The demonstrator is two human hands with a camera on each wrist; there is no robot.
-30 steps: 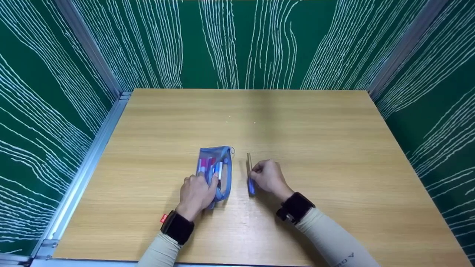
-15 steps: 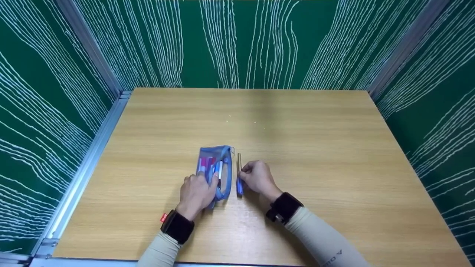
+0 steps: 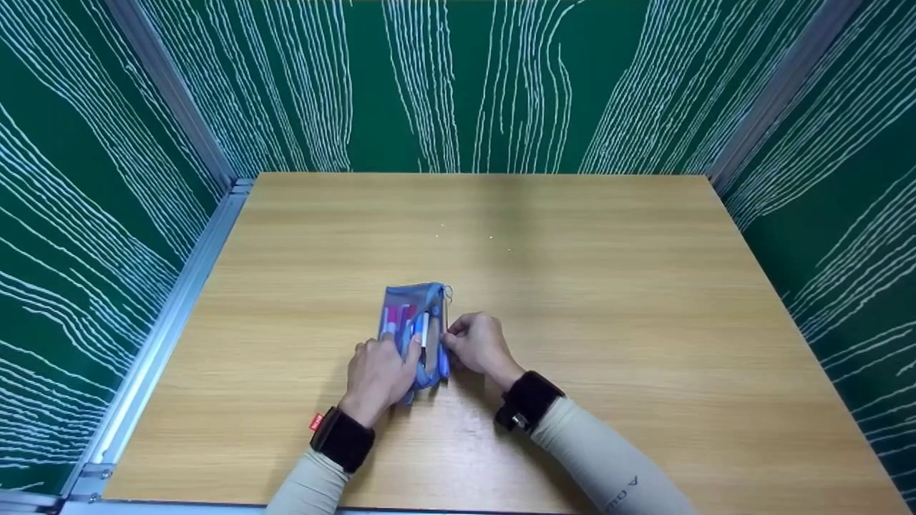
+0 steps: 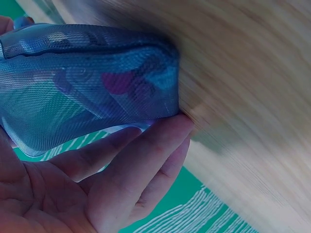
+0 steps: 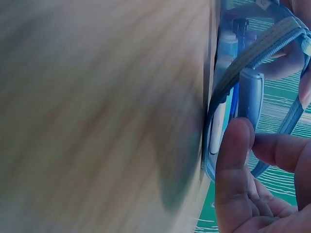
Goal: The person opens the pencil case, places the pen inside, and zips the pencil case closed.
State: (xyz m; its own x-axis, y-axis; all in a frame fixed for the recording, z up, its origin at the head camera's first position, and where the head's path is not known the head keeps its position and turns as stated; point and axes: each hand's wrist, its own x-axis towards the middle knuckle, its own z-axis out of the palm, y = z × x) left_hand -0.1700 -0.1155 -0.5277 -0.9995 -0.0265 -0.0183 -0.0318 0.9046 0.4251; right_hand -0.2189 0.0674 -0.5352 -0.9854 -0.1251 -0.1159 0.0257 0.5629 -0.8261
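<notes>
A blue mesh pencil case (image 3: 411,292) lies on the table with its zipper open along the right side. My left hand (image 3: 377,375) holds its left side, fingers on the outer wall and thumb at the opening. Several pens and markers show through the mesh (image 4: 82,92), with magenta and red parts among them. My right hand (image 3: 481,347) pinches a pen (image 5: 251,97) between thumb and forefinger at the case's opening. The pen's blue end overlaps the zipper edge (image 5: 272,46) in the right wrist view; its other end is hidden behind the fingers.
The wood-grain table (image 3: 608,286) spreads out around both hands. Green panels (image 3: 630,86) with white wavy lines enclose its back and sides, with metal frame rails (image 3: 172,286) along the left. A few tiny white specks (image 3: 491,237) lie beyond the case.
My right hand has moved left with the pen, from apart from the case to right at its opening. The left hand and the case have stayed in place.
</notes>
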